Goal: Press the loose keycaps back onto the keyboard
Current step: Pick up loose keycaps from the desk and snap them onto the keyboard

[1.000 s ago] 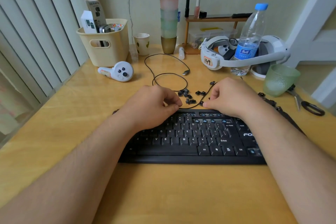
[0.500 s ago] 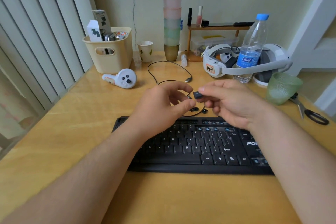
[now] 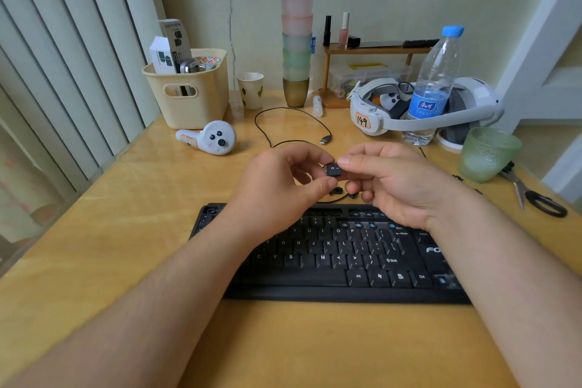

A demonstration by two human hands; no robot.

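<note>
Both hands are now raised off the keyboard [image 3: 330, 258] and meet in the air above its top row, where a second ago they were down at its far edge among the loose caps. Right hand [image 3: 396, 183] pinches one black keycap [image 3: 333, 171] between thumb and forefinger; left hand [image 3: 277, 189] comes in from the other side, its thumb tip touching the cap's lower edge, fingers curled close round it, so it looks like a two-handed hold, a narrow pinch on each side. Cap's printed face is up toward the camera, legend too small to read for sure. Just below and behind the pinch a few more loose keycaps [image 3: 337, 190] lie on the desk [image 3: 126, 246] beside a thin black cable [image 3: 283, 123]. Under the hands, blue sockets show along the keyboard's upper rows where caps are missing. Handling judgement: cap is tiny, light, rigid plastic, smooth-sided, easy to flick away; best held by two opposite side walls, top face kept free for pressing. Stem underneath is likely the fragile part, so seat it square over a socket before pushing straight down.
</note>
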